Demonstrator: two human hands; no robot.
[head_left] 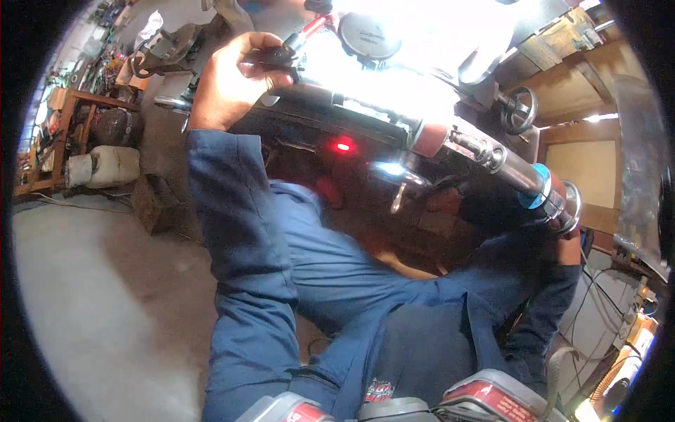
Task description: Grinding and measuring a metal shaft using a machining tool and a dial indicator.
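A dark fitting (271,58), just below the red-handled lever (313,29) on the machine (373,121), is grasped in the fingers of the left hand (228,81), probably steadying it. The right hand (568,250) is at the silver handwheel (576,204), presumably for leverage; whether its fingers grip, I cannot tell.

A worker's left hand (228,79) grips a dark fitting (271,56) left of the lathe bed (330,121); right hand (567,247) at the handwheel (577,204), right of it.

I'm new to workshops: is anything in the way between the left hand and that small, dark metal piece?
Nothing visible: the left hand grips the small, dark metal piece. The slender red-and-silver rod slants beyond it, not between them.
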